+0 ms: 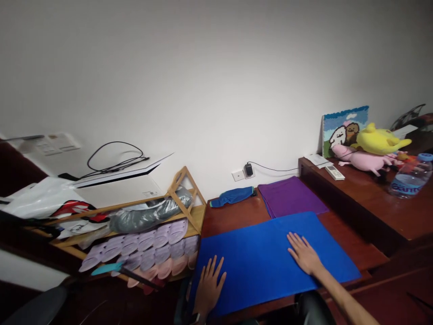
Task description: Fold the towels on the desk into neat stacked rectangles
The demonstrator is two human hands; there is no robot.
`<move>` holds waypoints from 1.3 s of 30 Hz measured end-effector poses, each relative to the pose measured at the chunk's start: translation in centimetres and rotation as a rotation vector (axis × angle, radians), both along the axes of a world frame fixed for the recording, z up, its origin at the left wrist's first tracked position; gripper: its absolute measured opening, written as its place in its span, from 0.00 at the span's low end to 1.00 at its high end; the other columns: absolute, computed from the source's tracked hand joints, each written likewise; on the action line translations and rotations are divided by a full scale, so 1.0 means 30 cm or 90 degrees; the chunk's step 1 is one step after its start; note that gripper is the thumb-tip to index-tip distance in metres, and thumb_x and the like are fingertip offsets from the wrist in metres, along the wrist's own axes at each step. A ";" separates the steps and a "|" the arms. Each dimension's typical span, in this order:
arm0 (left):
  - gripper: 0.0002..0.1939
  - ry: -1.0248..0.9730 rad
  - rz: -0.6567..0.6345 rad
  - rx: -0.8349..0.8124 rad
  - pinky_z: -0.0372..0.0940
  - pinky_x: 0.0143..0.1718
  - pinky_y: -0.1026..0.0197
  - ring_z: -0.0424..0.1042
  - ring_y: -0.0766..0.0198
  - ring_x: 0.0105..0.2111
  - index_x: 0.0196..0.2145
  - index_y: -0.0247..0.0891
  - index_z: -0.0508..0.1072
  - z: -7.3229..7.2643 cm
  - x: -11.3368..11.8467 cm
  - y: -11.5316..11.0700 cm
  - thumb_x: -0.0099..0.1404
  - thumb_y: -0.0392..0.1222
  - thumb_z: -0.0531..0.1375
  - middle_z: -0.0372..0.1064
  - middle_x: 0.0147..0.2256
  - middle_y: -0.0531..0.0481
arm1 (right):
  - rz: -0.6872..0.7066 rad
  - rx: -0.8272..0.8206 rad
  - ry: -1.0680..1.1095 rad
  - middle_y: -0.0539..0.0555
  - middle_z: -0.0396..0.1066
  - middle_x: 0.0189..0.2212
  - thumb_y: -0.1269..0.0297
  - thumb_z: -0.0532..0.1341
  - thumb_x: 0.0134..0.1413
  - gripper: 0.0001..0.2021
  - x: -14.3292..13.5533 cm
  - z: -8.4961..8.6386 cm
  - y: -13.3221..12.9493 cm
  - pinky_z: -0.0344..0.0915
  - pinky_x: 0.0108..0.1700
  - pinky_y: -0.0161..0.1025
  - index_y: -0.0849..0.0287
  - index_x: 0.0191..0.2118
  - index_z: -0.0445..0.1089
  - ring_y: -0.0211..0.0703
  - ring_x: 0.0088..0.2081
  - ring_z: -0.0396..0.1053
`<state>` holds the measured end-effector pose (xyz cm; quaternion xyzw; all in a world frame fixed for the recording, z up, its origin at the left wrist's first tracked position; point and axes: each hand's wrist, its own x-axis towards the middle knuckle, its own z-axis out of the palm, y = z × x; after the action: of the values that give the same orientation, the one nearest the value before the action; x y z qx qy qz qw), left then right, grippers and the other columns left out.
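Observation:
A bright blue cloth (257,257) lies spread flat over the front of the brown wooden desk (221,220). My left hand (209,282) rests on its left part, fingers spread, nothing held. Toward the right side, my right hand (303,253) lies flat on the same cloth with its fingers stretched out. Behind the blue cloth is a folded purple cloth (291,196), partly covered along its front edge. A narrow blue fabric piece (233,197) with a green edge lies at the desk's back left.
A wooden rack (199,221) with rows of slippers (149,241) stands at left. On the raised right surface are a remote control (334,172), a pink plush toy (360,159), a yellow plush toy (380,139) and a water bottle (411,178). A black charger (248,169) is plugged into the wall.

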<state>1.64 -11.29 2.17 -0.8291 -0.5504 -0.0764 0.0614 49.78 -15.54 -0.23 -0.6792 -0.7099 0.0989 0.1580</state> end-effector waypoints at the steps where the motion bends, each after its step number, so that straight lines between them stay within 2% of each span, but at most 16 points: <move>1: 0.28 0.000 -0.001 0.004 0.57 0.68 0.38 0.53 0.50 0.72 0.72 0.53 0.54 -0.005 -0.003 -0.001 0.78 0.51 0.49 0.53 0.72 0.49 | -0.037 -0.010 -0.018 0.53 0.51 0.73 0.44 0.43 0.69 0.33 0.088 -0.017 -0.013 0.44 0.74 0.58 0.51 0.74 0.54 0.51 0.74 0.47; 5: 0.29 0.001 0.000 0.018 0.55 0.69 0.38 0.53 0.50 0.72 0.73 0.55 0.52 -0.020 -0.004 -0.002 0.77 0.51 0.49 0.52 0.72 0.50 | -0.196 -0.059 -0.080 0.53 0.52 0.73 0.47 0.42 0.66 0.36 0.402 -0.041 -0.037 0.45 0.74 0.58 0.57 0.74 0.55 0.54 0.74 0.47; 8: 0.29 0.007 0.004 0.013 0.55 0.69 0.38 0.53 0.51 0.72 0.73 0.55 0.51 -0.026 -0.005 0.001 0.77 0.51 0.49 0.51 0.73 0.50 | -0.260 -0.066 -0.087 0.59 0.54 0.72 0.49 0.38 0.67 0.37 0.515 -0.023 0.006 0.48 0.73 0.61 0.63 0.73 0.56 0.59 0.74 0.48; 10: 0.29 0.013 0.010 0.001 0.55 0.69 0.39 0.53 0.51 0.72 0.73 0.56 0.51 -0.026 -0.009 0.003 0.77 0.51 0.49 0.50 0.73 0.50 | -0.258 -0.048 -0.082 0.60 0.54 0.72 0.49 0.36 0.68 0.38 0.537 -0.008 0.060 0.48 0.73 0.59 0.64 0.73 0.56 0.59 0.74 0.49; 12: 0.29 0.019 0.015 -0.009 0.56 0.68 0.39 0.53 0.52 0.72 0.73 0.57 0.51 -0.022 -0.015 0.004 0.78 0.52 0.49 0.49 0.73 0.51 | -0.218 -0.016 -0.069 0.59 0.56 0.72 0.48 0.36 0.69 0.36 0.537 0.000 0.119 0.49 0.73 0.55 0.60 0.73 0.57 0.55 0.73 0.52; 16: 0.30 0.037 0.015 -0.003 0.57 0.68 0.41 0.52 0.53 0.72 0.73 0.59 0.49 -0.013 -0.021 0.005 0.77 0.52 0.50 0.50 0.73 0.54 | -0.176 0.032 -0.052 0.60 0.60 0.70 0.49 0.39 0.70 0.34 0.526 -0.014 0.202 0.52 0.71 0.52 0.59 0.70 0.62 0.53 0.69 0.59; 20: 0.29 0.062 0.015 0.008 0.59 0.68 0.42 0.54 0.54 0.71 0.72 0.58 0.51 -0.011 -0.015 0.006 0.77 0.51 0.50 0.51 0.73 0.54 | -0.197 0.040 -0.045 0.58 0.58 0.72 0.49 0.39 0.70 0.33 0.527 -0.038 0.216 0.50 0.72 0.54 0.56 0.71 0.60 0.52 0.71 0.54; 25: 0.29 0.049 0.013 0.004 0.56 0.69 0.40 0.53 0.54 0.72 0.73 0.56 0.52 0.020 -0.024 0.002 0.77 0.53 0.48 0.51 0.73 0.54 | -0.199 0.021 0.000 0.55 0.59 0.71 0.51 0.39 0.71 0.32 0.537 -0.021 0.206 0.48 0.72 0.54 0.54 0.71 0.59 0.50 0.72 0.53; 28: 0.28 0.017 0.005 0.035 0.57 0.68 0.39 0.58 0.51 0.70 0.71 0.50 0.60 0.055 0.029 0.001 0.76 0.51 0.48 0.58 0.70 0.50 | -0.196 0.034 0.041 0.52 0.61 0.70 0.51 0.38 0.71 0.31 0.548 -0.011 0.202 0.48 0.72 0.55 0.52 0.70 0.62 0.50 0.71 0.54; 30: 0.25 -0.023 -0.002 0.065 0.64 0.64 0.41 0.67 0.51 0.64 0.65 0.46 0.68 0.076 0.160 -0.017 0.75 0.48 0.48 0.68 0.64 0.45 | -0.186 0.050 0.074 0.52 0.61 0.70 0.49 0.38 0.71 0.32 0.555 -0.009 0.199 0.50 0.71 0.55 0.52 0.69 0.63 0.50 0.70 0.56; 31: 0.23 -0.050 -0.011 0.076 0.67 0.61 0.43 0.72 0.52 0.59 0.61 0.45 0.72 0.082 0.265 -0.037 0.75 0.45 0.47 0.73 0.59 0.44 | -0.183 0.056 0.091 0.53 0.61 0.70 0.49 0.38 0.71 0.32 0.558 -0.010 0.197 0.51 0.71 0.55 0.53 0.70 0.63 0.50 0.70 0.57; 33: 0.20 -0.099 -0.092 0.068 0.70 0.54 0.45 0.76 0.52 0.51 0.55 0.44 0.76 0.082 0.544 -0.102 0.74 0.42 0.49 0.77 0.50 0.42 | -0.176 0.065 0.115 0.53 0.61 0.70 0.48 0.38 0.71 0.32 0.563 -0.012 0.194 0.52 0.70 0.55 0.53 0.70 0.62 0.51 0.69 0.58; 35: 0.16 -0.139 -0.244 0.015 0.69 0.51 0.46 0.75 0.51 0.48 0.53 0.43 0.76 0.067 0.877 -0.190 0.73 0.41 0.53 0.77 0.47 0.41 | -0.167 0.071 0.122 0.53 0.62 0.70 0.48 0.39 0.71 0.31 0.566 -0.014 0.191 0.53 0.70 0.56 0.51 0.70 0.62 0.52 0.68 0.59; 37: 0.13 -0.138 -0.376 -0.056 0.68 0.43 0.49 0.73 0.51 0.42 0.49 0.44 0.76 0.039 1.199 -0.277 0.70 0.49 0.60 0.77 0.41 0.43 | -0.157 0.073 0.120 0.53 0.62 0.69 0.48 0.39 0.71 0.31 0.568 -0.017 0.188 0.54 0.69 0.57 0.49 0.70 0.63 0.52 0.68 0.59; 39: 0.22 -0.101 -0.461 -0.081 0.65 0.40 0.48 0.71 0.49 0.40 0.48 0.41 0.76 0.003 1.450 -0.341 0.65 0.60 0.63 0.75 0.38 0.41 | -0.154 0.071 0.118 0.52 0.62 0.69 0.48 0.39 0.71 0.31 0.571 -0.021 0.188 0.55 0.69 0.56 0.49 0.70 0.63 0.52 0.68 0.60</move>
<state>45.16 -21.53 2.26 -0.9638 -0.2281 -0.1225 -0.0641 66.90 -9.91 -0.86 -0.7381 -0.6094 0.1021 0.2711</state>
